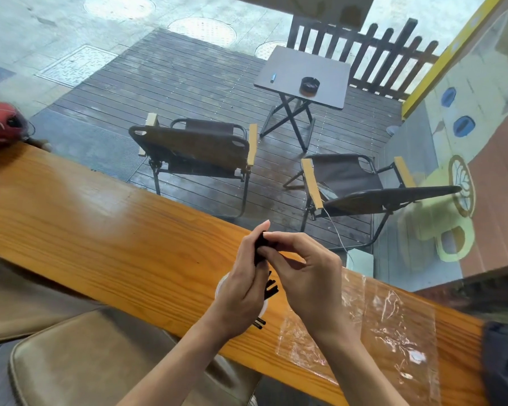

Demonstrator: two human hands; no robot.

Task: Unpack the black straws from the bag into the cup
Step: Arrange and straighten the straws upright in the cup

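Left hand (244, 284) and right hand (308, 276), fingers clamped together on a bundle of black straws (260, 247), above a white cup (222, 284) on the wooden bench (100, 230). Empty clear bag (393, 326) flat at right. Folding chairs (200, 148) beyond.

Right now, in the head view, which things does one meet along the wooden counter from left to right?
Red object at the far left → left hand over the white cup → right hand, both pinching black straws → empty clear plastic bag → dark object.
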